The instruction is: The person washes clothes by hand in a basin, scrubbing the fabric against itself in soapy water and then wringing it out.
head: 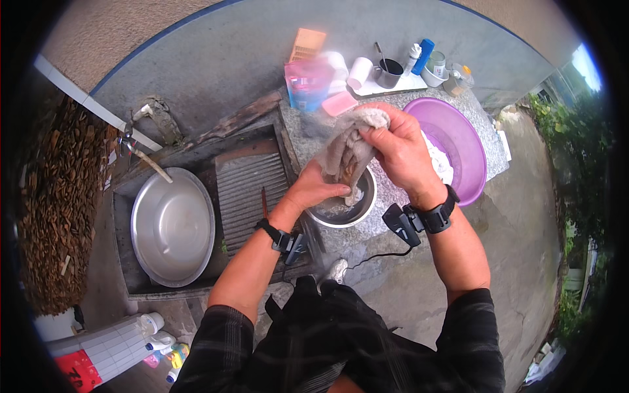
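A wet grey-beige cloth [350, 142] hangs bunched over a round metal bowl [369, 206]. My right hand [400, 145] grips its upper end between thumb and fingers. Lower on the cloth, my left hand [317, 184] holds it, with the thumb across the front; the fingers behind are partly hidden. The cloth's lower tip reaches into the bowl. To the right of the bowl is a purple plastic basin [469, 142] with white cloth [439, 159] inside, partly hidden by my right hand and wrist.
A stone sink [123, 245] at left holds a large metal basin [173, 226] under a tap [128, 140], beside a ribbed washboard surface [245, 196]. Along the wall stand a pink-blue pouch [307, 86], a pink soap box [339, 103], a dark mug [388, 73] and jars.
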`<action>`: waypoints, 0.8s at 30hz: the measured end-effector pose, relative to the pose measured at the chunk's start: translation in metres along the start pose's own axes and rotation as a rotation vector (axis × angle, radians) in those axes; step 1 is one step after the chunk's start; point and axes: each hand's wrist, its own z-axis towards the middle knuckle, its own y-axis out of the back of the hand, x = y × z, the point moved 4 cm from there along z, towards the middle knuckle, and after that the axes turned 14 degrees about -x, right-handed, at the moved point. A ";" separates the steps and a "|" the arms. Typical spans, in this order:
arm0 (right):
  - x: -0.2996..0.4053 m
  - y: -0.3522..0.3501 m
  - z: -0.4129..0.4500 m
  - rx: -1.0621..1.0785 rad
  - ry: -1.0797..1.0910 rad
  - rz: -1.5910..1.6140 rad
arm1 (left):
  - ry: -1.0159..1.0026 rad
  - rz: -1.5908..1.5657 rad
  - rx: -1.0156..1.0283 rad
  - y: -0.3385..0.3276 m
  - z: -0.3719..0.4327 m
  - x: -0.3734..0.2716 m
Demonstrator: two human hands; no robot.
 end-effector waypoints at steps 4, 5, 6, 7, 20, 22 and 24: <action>0.043 -0.016 0.004 0.001 0.089 0.140 | 0.039 0.049 -0.011 -0.003 -0.001 -0.003; 0.052 -0.019 0.006 -0.017 0.137 0.181 | 0.074 0.020 0.015 -0.004 -0.001 0.000; 0.060 -0.022 0.007 -0.014 0.164 0.201 | 0.061 0.035 0.021 -0.008 -0.003 -0.004; 0.064 -0.020 0.009 -0.017 0.166 0.197 | 0.059 0.032 0.025 -0.011 -0.002 -0.001; -0.085 0.038 -0.006 0.031 0.034 -0.605 | 0.054 0.589 -0.361 0.028 0.007 0.078; -0.120 0.044 -0.015 0.014 -0.048 -0.745 | 0.074 0.737 -0.332 0.029 0.008 0.082; -0.158 0.060 -0.023 0.005 -0.065 -0.885 | 0.052 0.678 -0.300 0.018 0.005 0.077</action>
